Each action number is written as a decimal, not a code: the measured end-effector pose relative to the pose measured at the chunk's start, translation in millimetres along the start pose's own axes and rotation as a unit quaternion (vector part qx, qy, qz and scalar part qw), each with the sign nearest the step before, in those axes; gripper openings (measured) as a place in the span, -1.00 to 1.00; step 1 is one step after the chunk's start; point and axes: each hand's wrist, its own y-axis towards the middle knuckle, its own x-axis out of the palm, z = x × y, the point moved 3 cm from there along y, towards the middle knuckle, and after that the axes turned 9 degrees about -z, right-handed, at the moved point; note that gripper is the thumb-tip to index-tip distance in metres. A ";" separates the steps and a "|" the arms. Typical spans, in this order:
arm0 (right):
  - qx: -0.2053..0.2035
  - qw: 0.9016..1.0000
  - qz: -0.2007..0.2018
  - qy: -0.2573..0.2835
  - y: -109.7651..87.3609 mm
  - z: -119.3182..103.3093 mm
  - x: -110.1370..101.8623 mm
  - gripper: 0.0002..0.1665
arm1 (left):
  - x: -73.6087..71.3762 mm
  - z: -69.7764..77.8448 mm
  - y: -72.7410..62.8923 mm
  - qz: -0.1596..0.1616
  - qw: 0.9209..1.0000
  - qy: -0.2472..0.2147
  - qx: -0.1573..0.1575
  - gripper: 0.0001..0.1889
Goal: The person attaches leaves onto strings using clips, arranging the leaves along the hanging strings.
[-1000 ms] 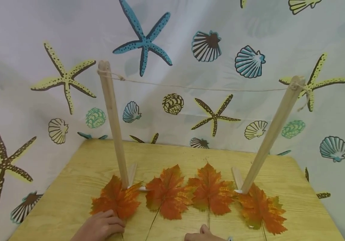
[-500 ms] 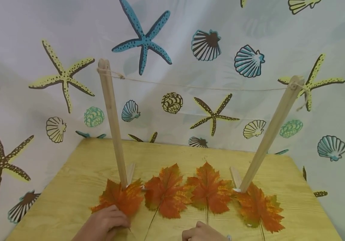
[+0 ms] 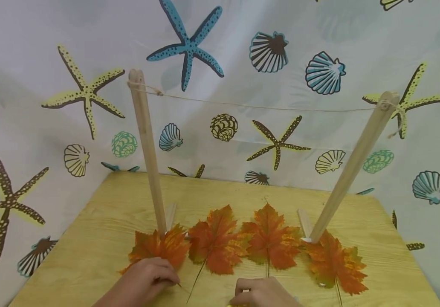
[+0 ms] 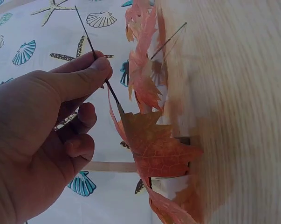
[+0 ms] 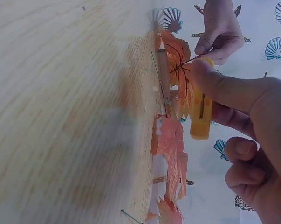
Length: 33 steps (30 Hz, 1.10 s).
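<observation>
Four orange-red leaves [image 3: 216, 244] form a row along a pale wooden tabletop [image 3: 93, 221]. At the row's left end we find the person's left hand [image 3: 147, 277], just in front of the leftmost leaf [image 3: 162, 246]. Its grip is a pinch: thumb and forefinger hold that leaf's thin dark stem [image 4: 114, 94], which we see run past the fingertips on both sides in the left wrist view.

To the right of it, at the bottom of our head view, the right hand [image 3: 264, 292] grasps a slim yellow tool [image 5: 202, 116] with a dark slot along its length, the thumb lying over one end; from above we catch only a bit of yellow. We see a gap between the two hands.

Beyond the hands, a left wooden post [image 3: 149, 153] and a right wooden post [image 3: 354, 170] rise behind the row, and a thin string [image 3: 258, 105] joins their tops with a slight sag. Behind everything we see a white cloth [image 3: 289, 21] printed with starfish and shells in blue, yellow, brown and green.
</observation>
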 end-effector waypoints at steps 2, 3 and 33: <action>-0.007 1.000 0.004 0.020 0.2 -0.7 -1.5 -0.71 | -1.1 1.3 0.6 -0.002 1.000 -0.009 -0.005 -0.81; -0.011 0.999 0.008 0.031 0.2 -1.0 -2.3 -0.71 | -1.2 2.0 0.9 -0.003 1.000 -0.015 -0.008 -0.80; 0.039 0.956 0.154 0.245 7.3 -10.2 -34.3 -0.74 | -21.7 42.8 46.3 0.045 0.988 -0.001 -0.150 -0.83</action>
